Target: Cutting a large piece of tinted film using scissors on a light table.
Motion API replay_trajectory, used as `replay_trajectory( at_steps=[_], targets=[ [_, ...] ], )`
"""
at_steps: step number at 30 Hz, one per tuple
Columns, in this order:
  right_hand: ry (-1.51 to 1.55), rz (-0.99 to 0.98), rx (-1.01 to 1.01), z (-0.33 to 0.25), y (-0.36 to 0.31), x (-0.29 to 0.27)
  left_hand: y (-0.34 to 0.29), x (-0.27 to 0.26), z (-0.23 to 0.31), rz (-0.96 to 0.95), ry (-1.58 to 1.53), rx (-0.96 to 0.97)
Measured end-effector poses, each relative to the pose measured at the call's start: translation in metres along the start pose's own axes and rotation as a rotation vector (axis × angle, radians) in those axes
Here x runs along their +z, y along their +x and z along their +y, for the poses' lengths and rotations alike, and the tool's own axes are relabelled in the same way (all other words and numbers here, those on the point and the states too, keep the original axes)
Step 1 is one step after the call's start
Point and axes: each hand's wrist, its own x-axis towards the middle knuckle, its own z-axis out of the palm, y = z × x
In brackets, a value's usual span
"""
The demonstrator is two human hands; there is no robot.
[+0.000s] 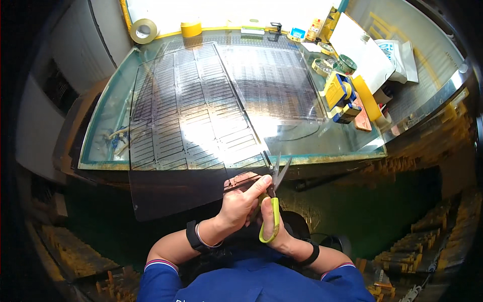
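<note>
A large dark see-through film sheet (pixel 171 194) printed with rows of black lines lies over the glass-topped table, its near part hanging past the front edge. My left hand (pixel 239 204) is closed on the near right part of this sheet, thumb on top. Close beside it, my right hand (pixel 277 232) grips scissors (pixel 274 216) by their lime-green handles. The blades point away from me and stand apart, near the sheet's right edge. Whether they touch the film is unclear. My right fingers are partly hidden behind the handle.
A second patterned film (pixel 279 83) lies on the glass table (pixel 332 143). At the right are a yellow-and-blue tape dispenser (pixel 338 93), tape rolls (pixel 322 66) and a white board (pixel 359 50). A wide tape roll (pixel 144 31) and a yellow roll (pixel 191 29) stand at the back.
</note>
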Motion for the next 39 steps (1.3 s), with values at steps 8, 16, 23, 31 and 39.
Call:
replay_trajectory(
  at_steps=[8, 16, 23, 31, 39],
  targets=[
    [0.339, -0.065, 0.107, 0.000, -0.009, -0.011, 0.003, -0.012, 0.002, -0.150, -0.078, 0.022],
    [0.195, -0.003, 0.332, -0.005, -0.002, -0.033, -0.001, -0.043, -0.006, -0.049, 0.087, 0.077],
    [0.191, 0.081, -0.341, -0.017, 0.029, -0.029, -0.037, -0.086, -0.022, -0.276, 0.246, 0.035],
    [-0.010, 0.317, -0.664, -0.050, 0.103, -0.084, -0.076, -0.105, 0.031, 0.219, 1.375, 1.286],
    [-0.013, 0.372, -0.596, -0.053, 0.110, -0.072, -0.091, -0.147, 0.065, 0.462, 1.814, 0.868]
  ],
)
